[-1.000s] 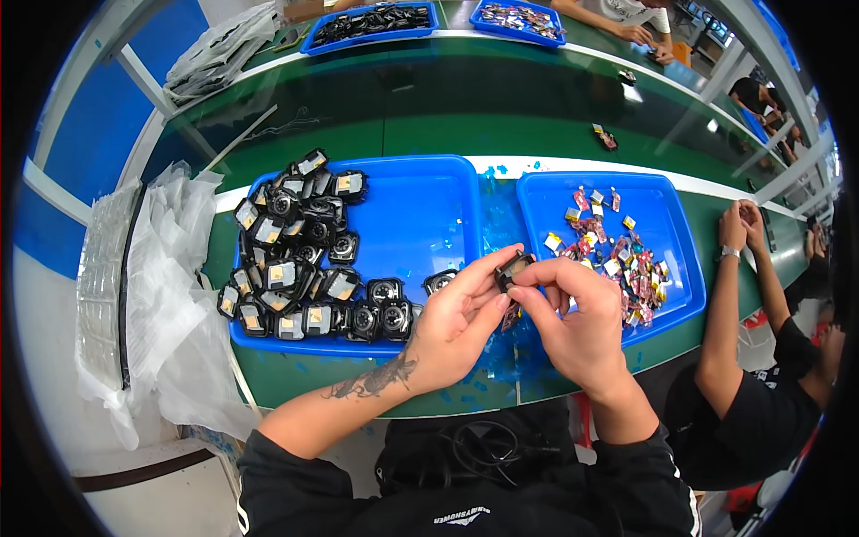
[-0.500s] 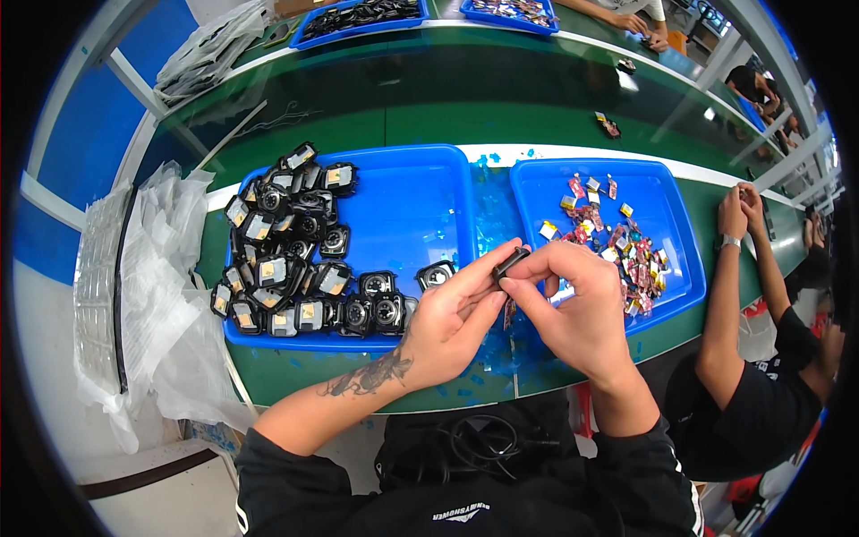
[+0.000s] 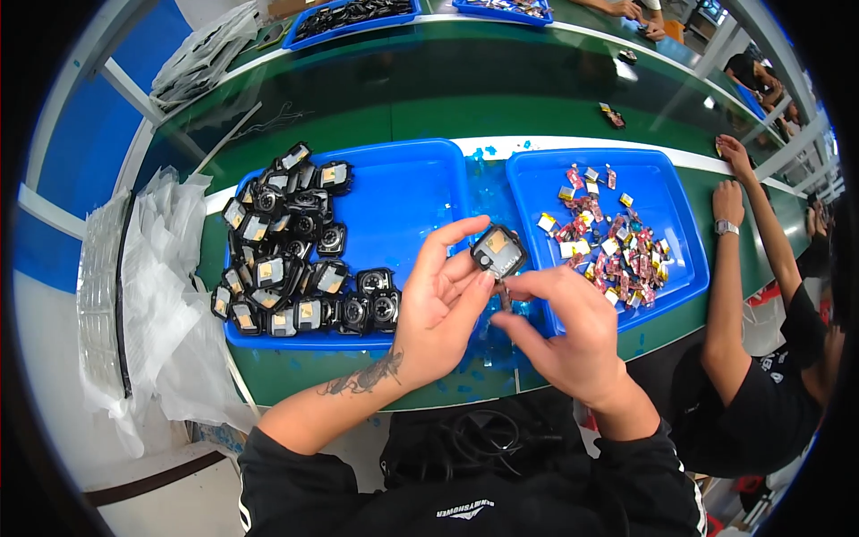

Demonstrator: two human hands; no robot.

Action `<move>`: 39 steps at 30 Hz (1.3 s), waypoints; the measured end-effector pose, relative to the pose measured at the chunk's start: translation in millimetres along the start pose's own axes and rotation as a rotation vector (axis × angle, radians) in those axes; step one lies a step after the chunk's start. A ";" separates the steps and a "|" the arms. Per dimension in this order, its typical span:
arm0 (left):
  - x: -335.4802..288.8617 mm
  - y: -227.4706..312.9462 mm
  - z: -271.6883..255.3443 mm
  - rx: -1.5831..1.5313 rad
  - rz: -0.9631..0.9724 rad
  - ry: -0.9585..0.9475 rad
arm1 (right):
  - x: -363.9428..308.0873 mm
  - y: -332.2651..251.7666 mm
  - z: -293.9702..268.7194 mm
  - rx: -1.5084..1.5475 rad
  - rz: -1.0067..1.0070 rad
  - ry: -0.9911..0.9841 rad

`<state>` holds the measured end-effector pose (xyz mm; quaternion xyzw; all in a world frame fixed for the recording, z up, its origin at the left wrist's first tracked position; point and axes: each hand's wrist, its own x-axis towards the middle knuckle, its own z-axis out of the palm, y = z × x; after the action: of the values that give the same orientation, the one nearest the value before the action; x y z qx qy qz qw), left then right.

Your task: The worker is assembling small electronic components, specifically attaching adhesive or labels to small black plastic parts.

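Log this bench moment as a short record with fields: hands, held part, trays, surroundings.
left hand: left hand grips a small black module by its edges, raised over the trays
right hand: right hand pinches at the module's lower edge; what it pinches is too small to tell
left tray: blue tray, black modules piled in its left half
right tray: blue tray with small colourful parts
left of trays: clear plastic bags
neighbour: another person's arm rests on the green bench
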<state>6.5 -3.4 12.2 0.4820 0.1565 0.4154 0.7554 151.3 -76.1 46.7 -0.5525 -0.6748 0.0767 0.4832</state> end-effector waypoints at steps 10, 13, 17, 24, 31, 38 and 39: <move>-0.4 15.3 -4.2 0.942 0.405 -0.156 | -10.4 21.9 -19.0 0.990 0.653 -0.101; -1.2 13.8 -3.7 0.951 0.415 -0.144 | -13.7 22.8 -19.2 0.935 0.587 -0.106; -1.7 13.4 -4.6 1.010 0.436 -0.142 | -15.6 14.0 -22.2 0.555 0.385 -0.083; -0.5 9.8 -3.8 0.924 0.381 -0.179 | -8.9 7.6 -25.9 0.071 0.015 -0.052; -6.0 6.4 -3.3 0.904 0.371 -0.170 | -14.8 6.0 -19.6 0.300 0.283 0.030; -6.8 8.9 -3.8 0.923 0.328 -0.154 | -14.6 10.1 -26.8 0.484 0.501 -0.066; -6.9 8.3 -3.5 0.921 0.326 -0.155 | -14.4 10.9 -27.1 0.483 0.504 -0.065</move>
<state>-3.9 -5.1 16.5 0.8135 0.1899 0.3789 0.3984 177.5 -95.5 45.8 -0.5686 -0.4948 0.3685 0.5441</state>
